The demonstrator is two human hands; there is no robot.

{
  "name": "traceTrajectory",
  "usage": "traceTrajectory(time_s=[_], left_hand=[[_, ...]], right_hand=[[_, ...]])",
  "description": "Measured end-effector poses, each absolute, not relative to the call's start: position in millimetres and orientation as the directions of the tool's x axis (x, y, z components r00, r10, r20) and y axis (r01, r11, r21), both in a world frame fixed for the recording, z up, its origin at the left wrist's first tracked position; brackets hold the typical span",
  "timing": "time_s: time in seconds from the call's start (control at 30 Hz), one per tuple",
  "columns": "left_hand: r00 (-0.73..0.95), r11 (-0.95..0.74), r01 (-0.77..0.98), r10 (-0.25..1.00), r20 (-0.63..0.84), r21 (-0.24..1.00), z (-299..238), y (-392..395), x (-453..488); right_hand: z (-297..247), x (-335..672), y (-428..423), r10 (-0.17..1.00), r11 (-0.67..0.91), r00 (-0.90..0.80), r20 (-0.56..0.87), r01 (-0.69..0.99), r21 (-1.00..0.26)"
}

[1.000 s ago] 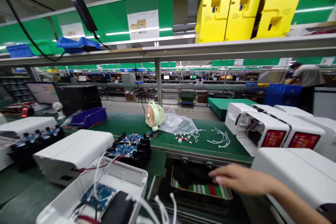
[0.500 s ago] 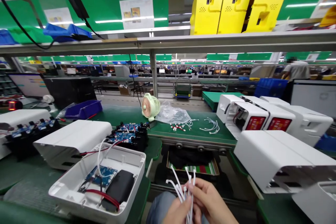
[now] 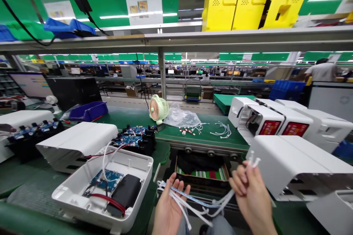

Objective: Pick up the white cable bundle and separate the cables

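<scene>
White cables with small plugs (image 3: 197,202) stretch between my two hands, low in the middle of the view. My left hand (image 3: 168,209) is palm up, its fingers loosely curled, with one end of the bundle across them under the thumb. The ends of some cables are pinched in my right hand (image 3: 252,196), raised higher, white plugs poking out above the fingertips. To the left is an open white housing (image 3: 143,176) with a blue circuit board (image 3: 110,181), a black block (image 3: 125,194) and red wires inside.
More white cables (image 3: 223,130) and small red-and-white connectors (image 3: 187,131) lie beside a plastic bag (image 3: 182,115) and a green fan (image 3: 159,109). White housings (image 3: 300,161) stand on the right. Black parts with blue boards (image 3: 135,137) sit on the left. Yellow housings (image 3: 222,3) occupy the shelf overhead.
My hands were close together around the cable bundle; now they are apart. My right hand has moved right and up with cable ends, drawing the cables out sideways.
</scene>
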State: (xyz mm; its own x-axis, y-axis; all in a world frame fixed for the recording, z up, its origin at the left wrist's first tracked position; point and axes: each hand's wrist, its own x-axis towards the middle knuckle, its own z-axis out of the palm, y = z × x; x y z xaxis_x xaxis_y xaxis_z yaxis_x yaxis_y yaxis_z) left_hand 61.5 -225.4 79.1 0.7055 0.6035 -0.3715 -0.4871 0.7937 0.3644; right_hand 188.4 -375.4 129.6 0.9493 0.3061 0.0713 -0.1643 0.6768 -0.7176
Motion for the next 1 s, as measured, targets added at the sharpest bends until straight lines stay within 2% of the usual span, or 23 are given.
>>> traceTrajectory(time_s=[0.07, 0.1, 0.2, 0.27, 0.3, 0.33, 0.4, 0.5, 0.57, 0.63, 0.7, 0.77, 0.87, 1.0], left_hand=[[0.735, 0.8, -0.445, 0.583, -0.346, 0.402, 81, -225, 62], [0.768, 0.806, -0.414, 0.559, -0.313, 0.424, 80, -227, 63], [0.853, 0.781, -0.335, 0.489, -0.182, 0.526, 73, -241, 73], [0.868, 0.736, -0.324, 0.481, -0.124, 0.594, 65, -250, 80], [0.87, 0.717, -0.329, 0.484, -0.099, 0.614, 61, -254, 83], [0.872, 0.71, -0.34, 0.483, -0.076, 0.617, 57, -257, 85], [0.882, 0.728, -0.35, 0.468, -0.054, 0.59, 51, -260, 86], [0.902, 0.767, -0.303, 0.423, -0.09, 0.565, 50, -260, 83], [0.902, 0.762, -0.28, 0.417, -0.112, 0.584, 51, -259, 82], [0.89, 0.72, -0.253, 0.435, -0.136, 0.646, 51, -259, 81], [0.875, 0.602, -0.171, 0.457, -0.161, 0.78, 47, -259, 82], [0.846, 0.353, -0.08, 0.519, -0.123, 0.932, 39, -260, 83], [0.788, 0.02, -0.03, 0.616, 0.012, 0.999, 25, -262, 84], [0.802, -0.071, 0.065, 0.597, -0.01, 0.995, 12, -265, 84]], right_hand=[[134, 196, -387, 0.221, 0.646, 0.97, 0.097, -0.071, -0.76], [134, 198, -390, 0.242, 0.576, 0.965, 0.105, -0.056, -0.815], [125, 188, -384, 0.507, 0.13, 0.857, 0.094, 0.031, -0.991], [114, 175, -371, 0.683, -0.117, 0.724, 0.094, 0.236, -0.965], [107, 168, -363, 0.734, -0.168, 0.671, 0.109, 0.335, -0.927], [100, 162, -357, 0.766, -0.186, 0.631, 0.123, 0.4, -0.898], [86, 155, -348, 0.79, -0.193, 0.602, 0.118, 0.426, -0.884], [67, 156, -347, 0.796, -0.176, 0.602, 0.058, 0.322, -0.93], [60, 162, -351, 0.766, -0.167, 0.641, 0.036, 0.252, -0.953], [59, 167, -355, 0.674, -0.147, 0.736, 0.07, 0.226, -0.963], [63, 170, -356, 0.559, -0.139, 0.822, 0.103, 0.216, -0.966], [67, 169, -353, 0.529, -0.13, 0.843, 0.095, 0.191, -0.973], [70, 163, -344, 0.645, -0.14, 0.763, 0.045, 0.176, -0.974], [65, 156, -338, 0.746, -0.182, 0.66, 0.092, 0.334, -0.925]])
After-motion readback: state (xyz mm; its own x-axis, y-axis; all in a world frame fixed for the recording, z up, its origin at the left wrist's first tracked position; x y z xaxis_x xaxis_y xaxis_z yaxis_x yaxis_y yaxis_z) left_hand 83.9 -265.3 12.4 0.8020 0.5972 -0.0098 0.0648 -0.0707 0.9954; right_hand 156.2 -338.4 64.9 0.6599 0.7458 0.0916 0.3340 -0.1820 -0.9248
